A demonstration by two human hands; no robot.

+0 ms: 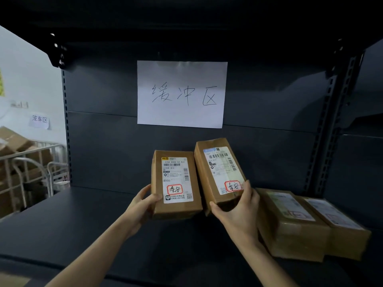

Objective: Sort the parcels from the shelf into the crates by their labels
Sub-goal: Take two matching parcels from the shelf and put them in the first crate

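Two brown cardboard parcels are held up above the dark shelf board [87, 222]. My left hand [143, 206] grips the left parcel [176, 208] by its lower left corner; its white label carries handwriting circled in red. My right hand [238, 212] grips the bottom end of the right parcel [209, 175], which tilts slightly left and bears a similar red-circled mark. Both labels face me. Two more brown parcels lie flat side by side on the shelf at the right, one nearer [290, 224] and one farther right [339, 226].
A white paper sign [182, 94] with handwritten characters is stuck to the shelf's back panel. Perforated uprights [329, 121] frame the bay. At far left, a metal roll cage [31, 162] with cardboard boxes stands beyond the shelf, under a small wall label [39, 119].
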